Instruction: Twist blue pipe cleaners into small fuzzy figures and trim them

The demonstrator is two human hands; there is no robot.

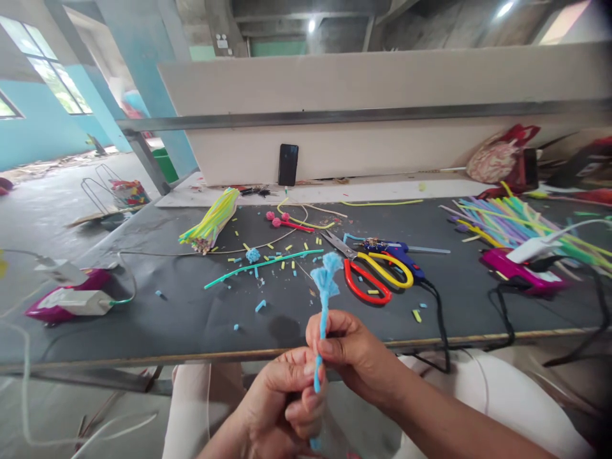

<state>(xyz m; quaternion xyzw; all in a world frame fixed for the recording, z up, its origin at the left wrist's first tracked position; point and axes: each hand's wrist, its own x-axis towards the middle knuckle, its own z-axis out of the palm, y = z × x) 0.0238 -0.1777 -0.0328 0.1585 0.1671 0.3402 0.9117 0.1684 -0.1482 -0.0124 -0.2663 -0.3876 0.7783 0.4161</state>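
A light-blue pipe cleaner flower point(327, 275) stands upright in front of me, its fuzzy head above my fingers and its stem running down between them. My right hand point(351, 347) pinches the stem below the head with thumb and fingers. Just beneath, my left hand point(291, 389) is closed around the lower stem, and a bit of blue shows under its fingers. Behind the flower lie scissors point(373, 274) with one red and one yellow handle, blades apart. A blue glue gun point(404, 256) rests beside them. A teal pipe cleaner point(262, 268) crosses the table nearby.
Bundles of pipe cleaners lie at the left point(210, 220) and right. Magenta power strips point(523, 271) with cords sit on both sides. A phone point(288, 164) leans on the back board. Pink balls point(277, 220), a blue fuzzy ball point(252, 255) and cut scraps are scattered about.
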